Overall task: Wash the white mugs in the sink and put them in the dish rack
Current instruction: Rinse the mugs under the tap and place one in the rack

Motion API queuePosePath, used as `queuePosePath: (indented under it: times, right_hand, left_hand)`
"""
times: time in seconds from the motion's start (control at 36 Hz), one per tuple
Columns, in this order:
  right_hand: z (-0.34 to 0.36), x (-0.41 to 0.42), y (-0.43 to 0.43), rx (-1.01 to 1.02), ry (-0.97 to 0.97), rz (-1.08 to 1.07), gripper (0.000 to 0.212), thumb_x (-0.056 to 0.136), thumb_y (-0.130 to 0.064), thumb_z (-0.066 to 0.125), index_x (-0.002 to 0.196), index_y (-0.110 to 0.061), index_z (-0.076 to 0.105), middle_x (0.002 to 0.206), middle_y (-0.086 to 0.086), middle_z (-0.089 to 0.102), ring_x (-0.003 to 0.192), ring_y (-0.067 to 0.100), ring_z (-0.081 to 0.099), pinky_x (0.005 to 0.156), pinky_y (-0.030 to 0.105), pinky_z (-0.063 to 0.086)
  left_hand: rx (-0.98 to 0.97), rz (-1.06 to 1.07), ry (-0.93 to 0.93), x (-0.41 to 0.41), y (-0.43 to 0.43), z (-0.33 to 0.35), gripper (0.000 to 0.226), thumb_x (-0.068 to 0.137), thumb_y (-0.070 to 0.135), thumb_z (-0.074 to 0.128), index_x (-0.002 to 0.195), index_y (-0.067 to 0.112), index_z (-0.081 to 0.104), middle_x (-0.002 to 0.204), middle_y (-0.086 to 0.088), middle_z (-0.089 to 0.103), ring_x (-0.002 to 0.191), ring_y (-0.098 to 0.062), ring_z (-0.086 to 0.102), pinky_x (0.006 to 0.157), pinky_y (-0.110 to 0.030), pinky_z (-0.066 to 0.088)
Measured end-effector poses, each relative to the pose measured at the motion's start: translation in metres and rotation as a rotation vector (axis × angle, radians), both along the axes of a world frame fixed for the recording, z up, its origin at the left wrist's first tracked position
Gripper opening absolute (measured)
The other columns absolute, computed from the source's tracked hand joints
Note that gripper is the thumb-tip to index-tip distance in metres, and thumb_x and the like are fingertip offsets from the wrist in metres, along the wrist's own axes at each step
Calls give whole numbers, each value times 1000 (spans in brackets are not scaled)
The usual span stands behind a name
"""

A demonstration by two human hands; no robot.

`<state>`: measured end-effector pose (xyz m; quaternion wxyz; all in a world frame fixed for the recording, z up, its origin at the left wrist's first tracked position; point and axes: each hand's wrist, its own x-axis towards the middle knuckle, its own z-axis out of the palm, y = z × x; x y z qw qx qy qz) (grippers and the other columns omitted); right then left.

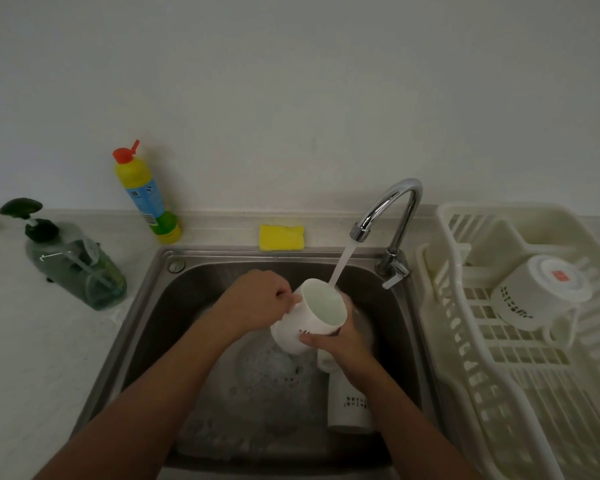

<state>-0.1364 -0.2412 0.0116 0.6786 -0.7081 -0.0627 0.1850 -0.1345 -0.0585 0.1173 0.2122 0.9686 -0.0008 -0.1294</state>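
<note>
White mug (309,317) is held tilted above the middle of the sink (201,282), its far rim under the running water (342,265). Both hands grasp it: the left hand (257,301) curls at its left side and the right hand (340,344) wraps the body from below. A second mug (349,405) lies in the sink under the right wrist. A third mug (534,292) sits upside down in the dish rack (499,410) right of the sink. Wet glaze could slip and strike the mug below, chipping both. Water hitting the rim may splash out of the sink. The held mug's handle is hidden, so I cannot tell whether the left fingers pinch rim or handle.
</note>
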Motion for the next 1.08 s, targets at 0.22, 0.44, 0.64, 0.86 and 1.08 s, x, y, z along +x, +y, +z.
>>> queuePosePath:
  times: [0.22, 0.44, 0.64, 0.86, 1.08]
  right_hand:
    - [10, 32, 2, -71, -169, -36, 92, 61, 1, 89, 130, -26, 34, 123, -15, 47, 109, -14, 50, 86, 12, 48]
    - [36, 45, 1, -116, -264, -130, 109, 46, -27, 95, 137, -29, 36, 131, -4, 50, 123, 16, 48, 102, 39, 44]
    - [55, 54, -11, -137, -443, -125, 97, 54, -23, 94, 126, -47, 35, 120, -22, 50, 108, -3, 52, 85, 7, 43]
    - [71, 55, -24, -177, -614, -159, 84, 62, -22, 91, 126, -46, 42, 122, -27, 52, 115, 2, 53, 92, 21, 46]
    - [68, 52, -39, -293, -650, -145, 82, 62, -31, 92, 130, -28, 45, 124, -8, 54, 116, 10, 54, 92, 28, 48]
  left_hand:
    - [50, -37, -264, 4, 3, 5, 31, 101, 39, 49, 93, 19, 72, 85, 2, 70, 78, -14, 62, 75, -29, 49]
    - [-142, -44, -433, 6, 9, -1, 34, 100, 45, 48, 80, 20, 61, 69, 11, 56, 64, 0, 50, 67, -26, 45]
    - [-343, -14, -488, 12, 5, -11, 19, 99, 26, 59, 85, 14, 66, 73, 6, 62, 72, -2, 55, 62, -12, 38]
    - [-532, 118, -382, 24, -11, -29, 17, 99, 25, 58, 91, 15, 68, 77, 6, 63, 70, -3, 54, 65, -15, 41]
    - [-784, 194, -156, 26, -19, -39, 23, 100, 19, 56, 93, 0, 67, 83, -14, 70, 77, -17, 63, 79, -35, 52]
